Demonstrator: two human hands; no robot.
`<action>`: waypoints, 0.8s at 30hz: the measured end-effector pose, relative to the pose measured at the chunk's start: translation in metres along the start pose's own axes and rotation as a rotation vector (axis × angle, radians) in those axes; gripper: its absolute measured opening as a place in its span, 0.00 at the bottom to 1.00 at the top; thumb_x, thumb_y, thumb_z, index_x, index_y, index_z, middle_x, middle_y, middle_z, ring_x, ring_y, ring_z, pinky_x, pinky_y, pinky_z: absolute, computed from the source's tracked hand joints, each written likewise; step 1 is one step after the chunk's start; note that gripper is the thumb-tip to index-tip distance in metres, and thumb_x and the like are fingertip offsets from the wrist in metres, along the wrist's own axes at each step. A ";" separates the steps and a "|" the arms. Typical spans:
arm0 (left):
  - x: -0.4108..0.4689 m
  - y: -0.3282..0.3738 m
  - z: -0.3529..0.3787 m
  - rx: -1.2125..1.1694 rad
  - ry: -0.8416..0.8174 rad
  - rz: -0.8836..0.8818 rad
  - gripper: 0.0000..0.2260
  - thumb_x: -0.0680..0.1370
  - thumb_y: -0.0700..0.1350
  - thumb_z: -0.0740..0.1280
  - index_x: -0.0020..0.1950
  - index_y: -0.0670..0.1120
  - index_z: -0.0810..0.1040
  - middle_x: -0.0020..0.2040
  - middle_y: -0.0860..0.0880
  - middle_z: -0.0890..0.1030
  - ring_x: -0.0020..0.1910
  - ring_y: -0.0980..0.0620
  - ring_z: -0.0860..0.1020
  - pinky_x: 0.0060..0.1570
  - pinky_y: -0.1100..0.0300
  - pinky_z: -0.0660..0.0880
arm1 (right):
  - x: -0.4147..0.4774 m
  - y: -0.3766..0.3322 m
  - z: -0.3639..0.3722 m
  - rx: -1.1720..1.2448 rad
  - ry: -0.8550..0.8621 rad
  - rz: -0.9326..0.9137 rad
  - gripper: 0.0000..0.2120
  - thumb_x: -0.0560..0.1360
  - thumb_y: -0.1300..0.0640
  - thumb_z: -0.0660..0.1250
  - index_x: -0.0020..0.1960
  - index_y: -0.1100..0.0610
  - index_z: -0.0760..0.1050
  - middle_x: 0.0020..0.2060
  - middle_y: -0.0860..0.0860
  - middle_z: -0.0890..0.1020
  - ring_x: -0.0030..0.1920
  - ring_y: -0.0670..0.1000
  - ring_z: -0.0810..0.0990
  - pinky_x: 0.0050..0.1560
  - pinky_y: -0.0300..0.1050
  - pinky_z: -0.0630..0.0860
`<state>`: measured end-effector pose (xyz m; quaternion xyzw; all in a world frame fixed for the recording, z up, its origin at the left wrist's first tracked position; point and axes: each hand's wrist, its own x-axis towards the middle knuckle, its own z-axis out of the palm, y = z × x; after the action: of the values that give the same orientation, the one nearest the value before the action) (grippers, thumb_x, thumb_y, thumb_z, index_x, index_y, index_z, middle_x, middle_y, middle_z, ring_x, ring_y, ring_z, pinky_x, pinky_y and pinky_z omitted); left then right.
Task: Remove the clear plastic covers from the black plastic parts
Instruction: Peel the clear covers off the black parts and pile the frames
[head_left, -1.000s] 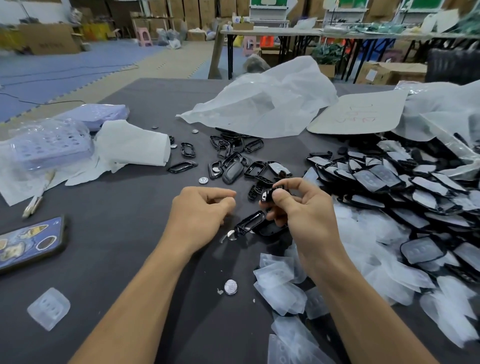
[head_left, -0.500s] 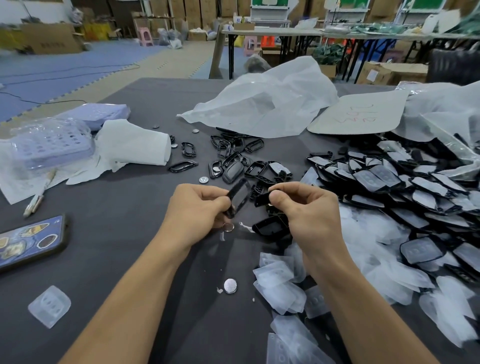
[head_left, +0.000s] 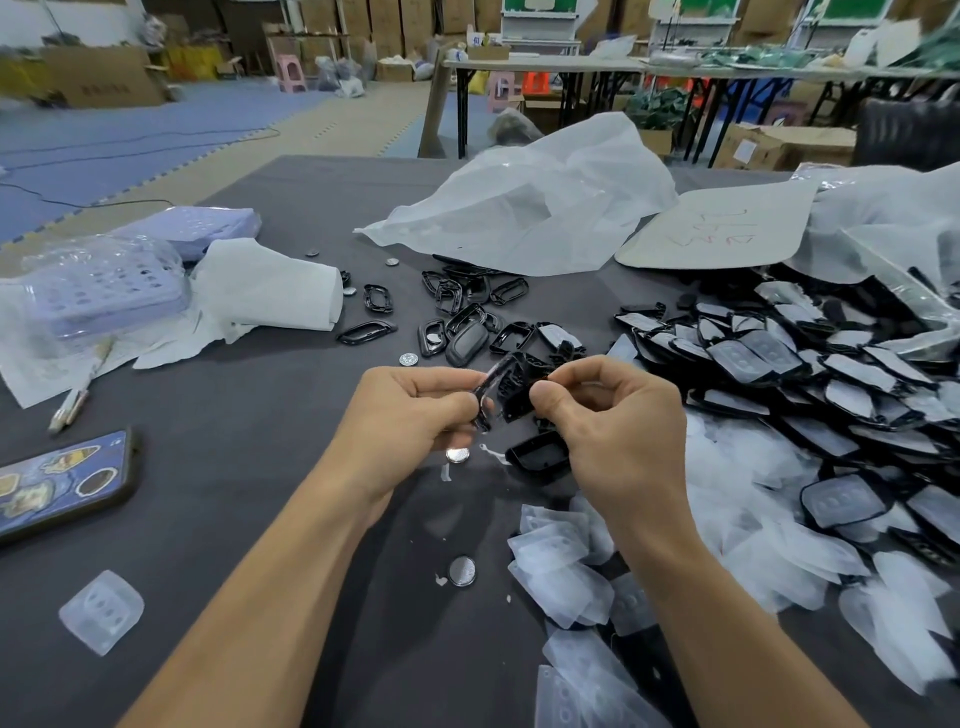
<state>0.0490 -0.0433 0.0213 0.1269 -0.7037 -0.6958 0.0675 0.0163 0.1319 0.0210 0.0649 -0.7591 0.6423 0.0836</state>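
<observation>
Left hand (head_left: 415, 410) and right hand (head_left: 613, 415) both pinch one black part (head_left: 519, 387) above the table (head_left: 234, 519); three coin cells (head_left: 461, 570) lie near, one phone (head_left: 57, 480) left, covered parts heap (head_left: 831, 374) right

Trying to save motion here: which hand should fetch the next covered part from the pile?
Right, probably. The pile of covered parts lies just beyond the right hand, on its side; the left hand would have to cross over. Both pinch the black part.
</observation>
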 end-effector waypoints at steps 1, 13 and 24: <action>-0.001 0.001 0.001 -0.001 -0.020 0.006 0.10 0.77 0.33 0.72 0.48 0.46 0.89 0.44 0.42 0.88 0.36 0.51 0.80 0.39 0.61 0.81 | -0.001 -0.001 0.000 -0.041 -0.001 -0.019 0.07 0.72 0.58 0.79 0.38 0.51 0.83 0.31 0.46 0.85 0.33 0.49 0.85 0.40 0.51 0.84; -0.004 0.000 0.010 -0.100 -0.025 -0.034 0.13 0.76 0.30 0.71 0.46 0.47 0.89 0.44 0.44 0.88 0.37 0.51 0.83 0.38 0.64 0.82 | 0.006 0.007 0.002 0.117 0.017 0.078 0.08 0.78 0.61 0.71 0.42 0.54 0.77 0.32 0.50 0.85 0.31 0.47 0.82 0.34 0.40 0.76; -0.006 -0.003 0.023 -0.001 -0.094 0.098 0.12 0.75 0.36 0.76 0.55 0.50 0.88 0.47 0.39 0.87 0.41 0.49 0.82 0.47 0.52 0.80 | 0.007 0.011 -0.003 -0.105 -0.110 -0.216 0.09 0.78 0.60 0.70 0.42 0.50 0.73 0.30 0.49 0.80 0.31 0.53 0.76 0.33 0.51 0.76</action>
<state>0.0488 -0.0199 0.0187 0.0597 -0.7110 -0.6973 0.0684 0.0074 0.1372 0.0124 0.1770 -0.7836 0.5845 0.1137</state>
